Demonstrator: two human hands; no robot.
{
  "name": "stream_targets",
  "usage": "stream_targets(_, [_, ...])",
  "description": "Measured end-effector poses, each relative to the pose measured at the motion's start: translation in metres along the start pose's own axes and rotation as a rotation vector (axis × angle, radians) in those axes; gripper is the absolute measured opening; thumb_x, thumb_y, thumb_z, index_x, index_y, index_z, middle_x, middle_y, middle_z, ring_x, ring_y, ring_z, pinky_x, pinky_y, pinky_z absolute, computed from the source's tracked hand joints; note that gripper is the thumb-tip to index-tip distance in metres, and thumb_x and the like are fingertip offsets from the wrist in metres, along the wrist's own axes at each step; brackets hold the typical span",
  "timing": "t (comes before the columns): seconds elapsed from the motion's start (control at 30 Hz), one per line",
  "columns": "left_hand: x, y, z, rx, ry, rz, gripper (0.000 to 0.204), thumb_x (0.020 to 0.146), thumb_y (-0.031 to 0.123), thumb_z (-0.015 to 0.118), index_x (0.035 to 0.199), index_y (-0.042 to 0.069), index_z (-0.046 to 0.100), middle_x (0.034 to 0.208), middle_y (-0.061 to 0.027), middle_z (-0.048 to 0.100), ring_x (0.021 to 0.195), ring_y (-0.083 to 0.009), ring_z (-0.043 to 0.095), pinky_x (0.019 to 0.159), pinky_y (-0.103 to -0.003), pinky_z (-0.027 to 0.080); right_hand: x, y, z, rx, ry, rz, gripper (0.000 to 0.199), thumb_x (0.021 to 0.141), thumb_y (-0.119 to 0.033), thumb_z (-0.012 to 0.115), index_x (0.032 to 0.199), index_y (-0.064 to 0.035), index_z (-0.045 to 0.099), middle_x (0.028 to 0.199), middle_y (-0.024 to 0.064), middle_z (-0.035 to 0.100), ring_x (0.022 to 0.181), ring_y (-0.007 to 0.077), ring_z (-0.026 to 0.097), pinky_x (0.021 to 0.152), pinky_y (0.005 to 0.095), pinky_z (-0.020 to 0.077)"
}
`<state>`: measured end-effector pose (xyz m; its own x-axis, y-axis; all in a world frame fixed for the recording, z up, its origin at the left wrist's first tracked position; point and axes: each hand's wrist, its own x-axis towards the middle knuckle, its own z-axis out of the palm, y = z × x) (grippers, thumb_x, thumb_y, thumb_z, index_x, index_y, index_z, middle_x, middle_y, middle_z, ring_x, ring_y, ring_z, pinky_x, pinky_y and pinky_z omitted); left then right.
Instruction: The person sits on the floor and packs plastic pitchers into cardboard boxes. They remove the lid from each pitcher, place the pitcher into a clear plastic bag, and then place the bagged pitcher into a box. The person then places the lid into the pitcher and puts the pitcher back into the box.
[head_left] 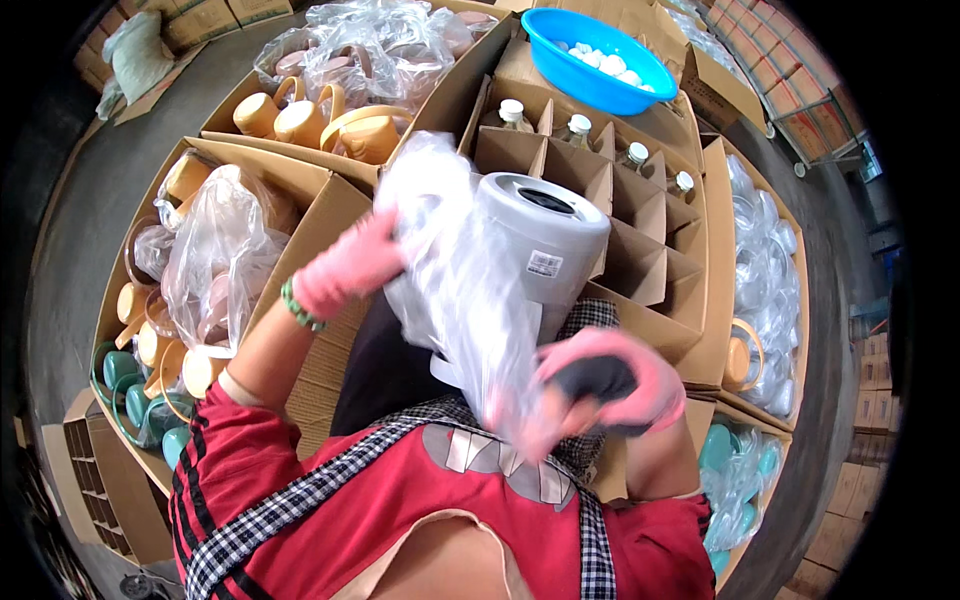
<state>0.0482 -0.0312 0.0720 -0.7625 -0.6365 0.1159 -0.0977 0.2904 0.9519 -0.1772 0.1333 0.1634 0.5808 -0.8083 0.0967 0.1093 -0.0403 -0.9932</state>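
A clear plastic bag (460, 285), smeared by motion, stretches between my gloved hands. My left hand (355, 262), in a pink glove, is closed on its upper left part. Down at the lower right, my right hand (615, 385) pinches the other end; its glove is pink with a dark palm, and the fingertips are blurred. Just behind the bag, at my lap, stands a grey plastic vessel (572, 240) with a round dark opening on top and a white label on its side. The bag covers the vessel's left side, so I cannot tell whether they touch.
A divided carton (680, 310) holds several white-capped bottles (578, 128). Behind it sits a blue basin (540, 55) of small white pieces. Cartons of yellow-orange parts (300, 122) and bagged parts (225, 250) stand at left; others with bagged pieces (765, 270) stand at right.
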Motion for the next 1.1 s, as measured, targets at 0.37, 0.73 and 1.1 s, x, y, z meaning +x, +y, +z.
stream_targets(0.37, [0.152, -0.064, 0.037, -0.269, 0.451, 0.206, 0.03, 0.082, 0.024, 0.053, 0.104, 0.004, 0.048, 0.094, -0.007, 0.054, 0.083, -0.0157, 0.051, 0.07, -0.029, 0.044, -0.003, 0.085, -0.177, -1.956, 0.719, 0.446, 0.015, 0.075, -0.011, 0.049, 0.087, -0.003, 0.052, 0.081, 0.0152, 0.058, 0.084, 0.0312, 0.053, 0.076, 0.0405, 0.0413])
stream_targets(0.73, [0.011, -0.111, 0.061, -1.681, -0.182, -0.233, 0.048, 0.087, 0.04, 0.037, 0.11, -0.001, 0.047, 0.098, -0.0105, 0.057, 0.089, -0.0233, 0.054, 0.086, -0.034, 0.041, -0.06, 0.124, -0.013, -0.757, 0.468, 0.574, 0.035, 0.076, -0.029, 0.055, 0.091, 0.0021, 0.055, 0.086, 0.021, 0.057, 0.078, 0.0333, 0.054, 0.07, 0.0361, 0.0436])
stream_targets(1.1, [-0.077, -0.041, 0.071, 0.486, -0.276, 0.336, 0.022, 0.07, 0.022, 0.06, 0.078, 0.002, 0.052, 0.083, -0.0156, 0.053, 0.077, -0.0329, 0.051, 0.071, -0.039, 0.041, 0.008, 0.115, -0.004, -1.852, -0.05, -0.082, 0.025, 0.066, -0.012, 0.05, 0.091, -0.0084, 0.053, 0.102, 0.0126, 0.048, 0.096, 0.0309, 0.045, 0.084, 0.0444, 0.0362])
